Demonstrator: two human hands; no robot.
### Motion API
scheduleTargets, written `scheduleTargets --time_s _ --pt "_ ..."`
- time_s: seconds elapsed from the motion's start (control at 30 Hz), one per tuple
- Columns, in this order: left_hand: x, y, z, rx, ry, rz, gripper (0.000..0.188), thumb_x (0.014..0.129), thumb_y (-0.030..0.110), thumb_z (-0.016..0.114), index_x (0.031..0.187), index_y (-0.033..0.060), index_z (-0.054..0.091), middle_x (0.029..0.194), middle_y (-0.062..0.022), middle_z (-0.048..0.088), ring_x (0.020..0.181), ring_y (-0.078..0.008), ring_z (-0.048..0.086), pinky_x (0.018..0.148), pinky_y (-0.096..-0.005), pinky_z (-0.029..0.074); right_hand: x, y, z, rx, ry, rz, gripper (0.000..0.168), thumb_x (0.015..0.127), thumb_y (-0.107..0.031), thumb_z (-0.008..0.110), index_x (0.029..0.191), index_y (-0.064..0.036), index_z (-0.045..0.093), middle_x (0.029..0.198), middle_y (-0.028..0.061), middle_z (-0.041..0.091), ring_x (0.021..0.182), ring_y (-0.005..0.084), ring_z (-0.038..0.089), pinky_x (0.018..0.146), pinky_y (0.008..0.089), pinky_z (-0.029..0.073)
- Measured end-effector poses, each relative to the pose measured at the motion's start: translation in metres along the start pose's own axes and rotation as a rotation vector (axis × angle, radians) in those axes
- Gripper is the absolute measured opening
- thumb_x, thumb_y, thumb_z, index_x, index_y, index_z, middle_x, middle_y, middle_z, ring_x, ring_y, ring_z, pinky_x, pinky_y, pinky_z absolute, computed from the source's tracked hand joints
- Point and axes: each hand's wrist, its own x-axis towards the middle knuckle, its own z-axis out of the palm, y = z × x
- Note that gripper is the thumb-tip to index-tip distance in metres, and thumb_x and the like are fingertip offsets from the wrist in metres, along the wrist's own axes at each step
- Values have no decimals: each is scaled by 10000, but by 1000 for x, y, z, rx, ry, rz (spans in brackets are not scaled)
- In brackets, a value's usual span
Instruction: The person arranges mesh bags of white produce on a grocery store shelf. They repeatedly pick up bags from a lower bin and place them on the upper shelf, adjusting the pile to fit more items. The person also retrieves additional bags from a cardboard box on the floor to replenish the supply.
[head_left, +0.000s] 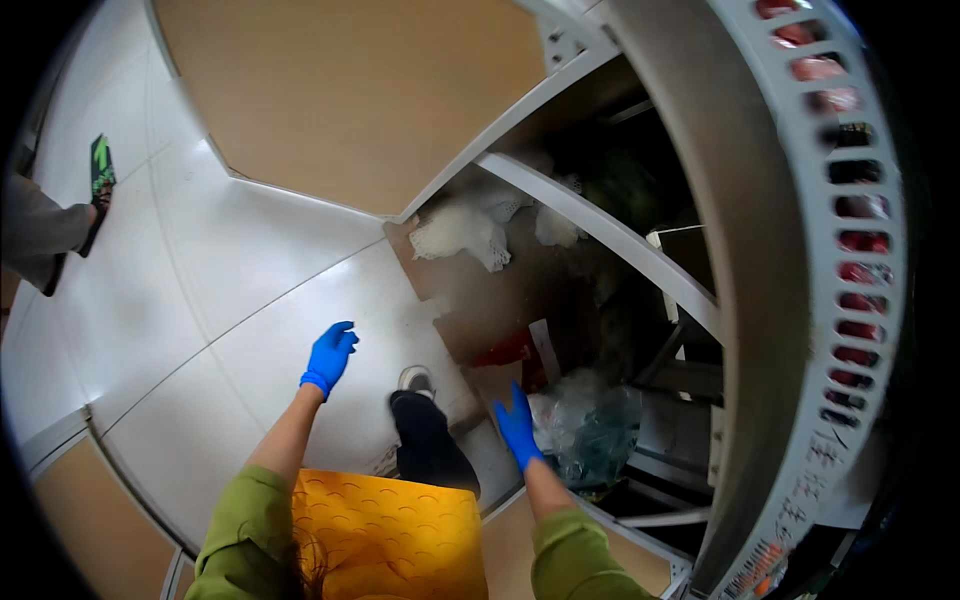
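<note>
My left hand (330, 358), in a blue disposable glove, hangs over the pale tiled floor with its fingers slightly curled and nothing in them. In a matching glove, my right hand (517, 427) reaches into the low space under the display stand, fingers spread and no object visible in it. Close to it lie a crumpled clear plastic bag (581, 420) and a piece of cardboard (495, 379). Just beyond the fingertips is a red item with a white strip (544, 349). Whether the right hand touches the cardboard cannot be seen.
White foam netting (465, 232) lies on cardboard deeper under the stand. A pale metal bar (600, 225) crosses the opening. Tan panels (360, 97) flank it, and a slotted grey rim (832, 180) curves at right. Another person's leg (45, 232) stands at far left.
</note>
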Motion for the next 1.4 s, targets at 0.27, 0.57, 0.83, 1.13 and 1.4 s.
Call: scheduleTargets --time_s 0.27,0.57,0.83,1.13,1.4 --pt "122 -95 44 1 50 195 287 872 144 515 1125 11 546 869 -136 641 744 -167 604 703 -276 486 284 -55 44 -61 378 -262 859 695 -244 735 1365 -8 253 1366 214 328 1284 345 280 1057 391 242" --pt "161 -124 78 152 22 321 292 861 144 538 1122 13 545 907 -145 635 798 -184 608 735 -289 493 427 47 38 789 170 128 590 744 -181 669 1245 29 439 1119 159 533 952 242 539 823 358 448" --pt "158 -56 150 -107 -289 -2 651 764 200 701 1296 9 378 1181 -171 522 1055 -218 527 888 -337 446 280 20 60 520 8 -52 515 834 -302 577 1222 14 451 1219 146 457 1082 253 463 908 364 384" --pt "183 -97 134 -565 -151 -47 519 759 111 671 1206 -49 460 1100 -143 580 976 -218 574 864 -339 465 430 93 -26 959 221 131 484 830 -308 606 1201 -25 478 1209 129 473 1096 235 458 903 343 400" --pt "166 -99 125 -368 -217 -163 435 768 126 659 1149 -46 543 1083 -112 601 977 -184 566 899 -299 424 527 154 -64 1345 266 282 424 816 -311 636 1125 -41 529 1108 105 533 1030 222 494 862 329 432"
